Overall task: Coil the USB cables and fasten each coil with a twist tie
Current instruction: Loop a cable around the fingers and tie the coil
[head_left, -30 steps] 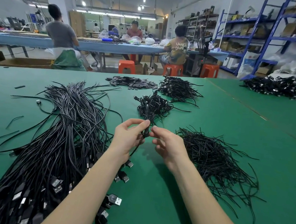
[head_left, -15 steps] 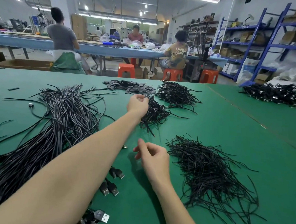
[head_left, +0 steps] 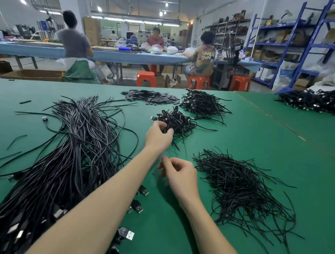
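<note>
Green table (head_left: 240, 144); black USB cables (head_left: 76, 140) (silver plugs); black twist ties (head_left: 236, 183); orange stools (head_left: 146, 78).

1. The left arm was stretched forward, and the left hand (head_left: 158, 135) had its fingers curled, back toward the camera.
2. The right hand (head_left: 180, 174) stayed nearer, fingers loosely curled, holding nothing visible.

Long black uncoiled USB cables (head_left: 67, 151) are heaped at the left. Thin black twist ties (head_left: 237, 189) are piled loosely at the right. Small black tied cable coils (head_left: 179, 121) are stacked beyond, between them.
</note>
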`<state>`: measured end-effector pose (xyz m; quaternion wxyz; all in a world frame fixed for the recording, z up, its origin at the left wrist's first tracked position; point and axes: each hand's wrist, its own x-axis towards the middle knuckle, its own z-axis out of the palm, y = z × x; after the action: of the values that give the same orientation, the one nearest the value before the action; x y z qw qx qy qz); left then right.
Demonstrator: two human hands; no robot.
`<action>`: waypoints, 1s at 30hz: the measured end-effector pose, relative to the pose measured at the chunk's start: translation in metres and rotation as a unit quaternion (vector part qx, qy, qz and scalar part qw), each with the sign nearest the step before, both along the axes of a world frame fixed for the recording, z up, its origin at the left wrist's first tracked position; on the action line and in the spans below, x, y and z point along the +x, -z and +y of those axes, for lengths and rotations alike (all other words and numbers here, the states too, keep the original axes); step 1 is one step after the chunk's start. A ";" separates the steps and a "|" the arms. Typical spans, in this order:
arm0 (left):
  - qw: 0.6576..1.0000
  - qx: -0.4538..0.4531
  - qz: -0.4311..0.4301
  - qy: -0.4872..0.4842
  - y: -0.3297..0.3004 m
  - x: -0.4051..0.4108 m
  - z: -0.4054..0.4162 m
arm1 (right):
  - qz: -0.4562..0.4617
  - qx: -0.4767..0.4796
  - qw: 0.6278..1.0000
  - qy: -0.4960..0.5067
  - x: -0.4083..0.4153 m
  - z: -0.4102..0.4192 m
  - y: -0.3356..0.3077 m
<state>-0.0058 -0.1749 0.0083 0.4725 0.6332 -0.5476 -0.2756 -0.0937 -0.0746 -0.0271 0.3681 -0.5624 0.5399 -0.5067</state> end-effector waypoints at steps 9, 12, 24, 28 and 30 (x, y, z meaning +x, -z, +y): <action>0.999 -0.006 -0.037 0.019 0.018 0.023 0.078 | -0.043 0.013 0.998 0.034 0.000 0.005 -0.005; 0.996 -0.002 -0.081 0.032 0.012 0.032 0.080 | -0.014 0.016 0.999 0.030 0.000 0.002 -0.003; 0.868 0.074 -0.492 0.004 0.010 0.059 0.084 | -0.042 0.056 0.997 -0.020 -0.007 0.000 -0.005; 0.908 -0.029 -0.417 0.013 0.007 0.056 0.084 | -0.158 0.084 0.983 -0.029 -0.015 -0.003 -0.014; 0.914 -0.066 -0.399 0.020 0.004 0.059 0.081 | -0.181 0.090 0.979 -0.019 -0.022 -0.005 -0.017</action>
<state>0.0531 -0.0940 0.0041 0.2498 0.6469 -0.7199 0.0273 -0.1152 -0.0795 -0.0100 0.5184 -0.4362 0.4965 -0.5426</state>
